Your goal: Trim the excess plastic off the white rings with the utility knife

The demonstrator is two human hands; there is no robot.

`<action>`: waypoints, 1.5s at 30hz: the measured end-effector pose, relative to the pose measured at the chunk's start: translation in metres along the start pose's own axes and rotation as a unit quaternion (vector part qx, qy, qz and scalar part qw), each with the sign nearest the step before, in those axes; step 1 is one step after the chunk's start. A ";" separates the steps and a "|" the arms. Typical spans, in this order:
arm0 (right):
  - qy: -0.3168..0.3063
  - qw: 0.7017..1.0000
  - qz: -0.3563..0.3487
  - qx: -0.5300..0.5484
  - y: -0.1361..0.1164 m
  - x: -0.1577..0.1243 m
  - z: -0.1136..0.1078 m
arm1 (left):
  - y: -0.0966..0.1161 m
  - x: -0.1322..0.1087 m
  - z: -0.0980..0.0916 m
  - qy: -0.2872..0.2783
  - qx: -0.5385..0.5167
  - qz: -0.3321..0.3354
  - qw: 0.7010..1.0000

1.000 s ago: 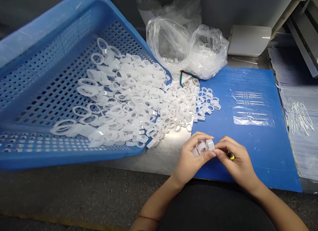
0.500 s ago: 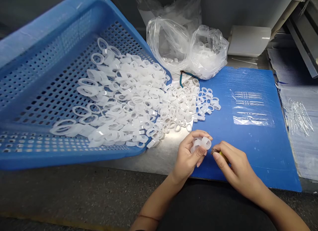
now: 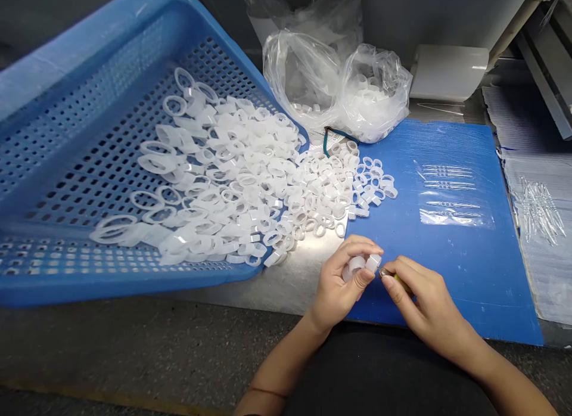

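Observation:
My left hand (image 3: pixel 340 279) is closed round a few translucent white plastic rings (image 3: pixel 356 264), one of them pinched at the fingertips. Close to that ring, my right hand (image 3: pixel 417 291) grips a small tool with a yellow handle (image 3: pixel 403 283) and a metal tip (image 3: pixel 383 273); most of the tool is hidden by the fingers. Both hands are above the near edge of a blue mat (image 3: pixel 482 285). Left of them, a large heap of similar white rings (image 3: pixel 250 171) spills from a tilted blue perforated basket (image 3: pixel 134 285) onto the metal table (image 3: pixel 286 288).
Behind the heap stand clear plastic bags (image 3: pixel 375 118) with more rings inside. A clear packet of thin silvery pieces (image 3: pixel 451 216) lies on the mat. Farther right, a loose pile of slender clear pieces (image 3: pixel 538 210) rests on a pale ridged sheet (image 3: pixel 547 279). A teal band (image 3: pixel 326 143) lies near the bags.
The ring at my left fingertips has turned, so its side now shows more than its opening. My right hand has barely moved.

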State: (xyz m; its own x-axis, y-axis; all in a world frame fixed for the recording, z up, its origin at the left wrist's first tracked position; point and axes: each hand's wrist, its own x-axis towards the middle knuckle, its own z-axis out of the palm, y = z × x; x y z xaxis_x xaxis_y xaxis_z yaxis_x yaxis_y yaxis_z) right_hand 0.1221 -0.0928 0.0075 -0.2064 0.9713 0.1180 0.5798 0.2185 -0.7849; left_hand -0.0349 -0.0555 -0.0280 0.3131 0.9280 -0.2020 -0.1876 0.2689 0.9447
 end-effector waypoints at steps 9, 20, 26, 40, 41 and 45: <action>0.042 0.998 -0.033 -0.034 0.002 0.001 0.003 | -0.001 -0.001 0.001 -0.022 0.021 0.089 0.996; 0.079 0.990 -0.050 -0.105 0.011 0.000 0.010 | 0.001 0.001 0.003 -0.030 -0.041 0.037 0.998; 0.191 0.959 -0.069 -0.197 0.018 0.002 0.012 | 0.003 0.004 0.009 -0.038 -0.139 -0.076 0.987; 0.125 0.969 -0.200 -0.068 0.014 0.000 0.002 | 0.002 0.017 0.012 -0.076 -0.320 -0.223 0.917; 0.107 0.970 -0.209 -0.059 0.014 0.000 0.003 | 0.002 0.017 0.013 -0.069 -0.321 -0.221 0.918; 0.092 0.974 -0.204 -0.019 0.015 -0.003 0.004 | 0.002 0.018 0.014 -0.058 -0.333 -0.209 0.918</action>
State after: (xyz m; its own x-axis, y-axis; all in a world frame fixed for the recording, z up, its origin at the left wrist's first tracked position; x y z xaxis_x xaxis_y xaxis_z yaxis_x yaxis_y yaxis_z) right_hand 0.1287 -0.0923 -0.0071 -0.2832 0.8018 0.5262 0.5082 0.5908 -0.6267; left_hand -0.0162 -0.0417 -0.0264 0.5764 0.6847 -0.4459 -0.5444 0.7288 0.4153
